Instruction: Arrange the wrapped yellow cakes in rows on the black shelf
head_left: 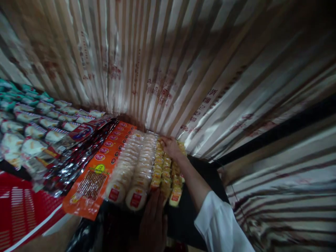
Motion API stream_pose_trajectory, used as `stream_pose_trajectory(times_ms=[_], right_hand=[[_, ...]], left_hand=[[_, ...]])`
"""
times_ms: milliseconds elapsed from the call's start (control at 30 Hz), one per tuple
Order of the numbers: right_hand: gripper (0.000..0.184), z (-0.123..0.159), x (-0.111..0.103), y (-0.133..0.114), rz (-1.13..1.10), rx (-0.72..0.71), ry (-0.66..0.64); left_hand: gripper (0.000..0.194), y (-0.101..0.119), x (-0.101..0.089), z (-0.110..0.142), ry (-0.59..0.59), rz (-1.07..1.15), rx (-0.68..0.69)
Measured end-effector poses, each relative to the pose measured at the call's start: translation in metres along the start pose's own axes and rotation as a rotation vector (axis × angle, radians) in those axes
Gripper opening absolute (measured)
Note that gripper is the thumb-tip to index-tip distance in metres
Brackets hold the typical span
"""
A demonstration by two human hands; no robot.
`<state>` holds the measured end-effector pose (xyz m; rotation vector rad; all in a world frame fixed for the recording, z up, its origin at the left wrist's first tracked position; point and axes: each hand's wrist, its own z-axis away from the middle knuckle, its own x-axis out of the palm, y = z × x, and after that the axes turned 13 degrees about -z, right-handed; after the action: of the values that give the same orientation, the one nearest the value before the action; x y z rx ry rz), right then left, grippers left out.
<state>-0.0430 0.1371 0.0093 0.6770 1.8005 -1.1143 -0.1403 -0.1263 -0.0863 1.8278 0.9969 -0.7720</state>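
Three rows of yellow packets (166, 171) lie side by side on the black counter (212, 176), between two hands set at opposite ends, probably to square the rows up or hold them from sliding apart. The left hand (153, 213), fingers straight and close together, is at the near end, apparently as a stop; the right hand (172, 147) reaches over the far end with bent fingers, and whether it grips a packet or only presses I cannot tell. Just left are two rows of round white packs (136, 161), seemingly stood on edge to save room, with two red labels facing front. Next comes one orange pack (105, 157) clearly visible, leaning against a sheaf of dark red packs (76, 159) too blurred to count. Further left are many striped-edge packets (34, 131) and several green ones (28, 92), overlapping too much for a count. One red basket (23, 206) is at lower left.
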Motion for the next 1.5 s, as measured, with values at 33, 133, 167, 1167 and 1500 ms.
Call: stream_pose_trajectory(times_ms=[33,133,167,1167,1500], right_hand=[[0.029,0.0,-0.003,-0.003,-0.017,-0.023,0.01],[0.03,-0.003,-0.009,-0.013,-0.063,-0.078,0.016],[0.03,-0.004,-0.009,-0.016,-0.074,-0.09,0.011],[0.024,0.114,-0.015,-0.05,-0.08,0.063,0.016],[0.026,0.09,-0.025,-0.042,0.096,0.321,0.07]], left_hand=[[0.061,0.0,0.0,0.0,-0.013,0.013,-0.008],[0.06,0.0,-0.001,0.0,-0.032,0.039,-0.031],[0.06,0.0,-0.002,0.0,-0.029,0.042,-0.029],[0.052,-0.003,-0.005,0.003,0.047,-0.306,0.264],[0.058,-0.005,0.002,0.005,0.032,-0.391,0.325]])
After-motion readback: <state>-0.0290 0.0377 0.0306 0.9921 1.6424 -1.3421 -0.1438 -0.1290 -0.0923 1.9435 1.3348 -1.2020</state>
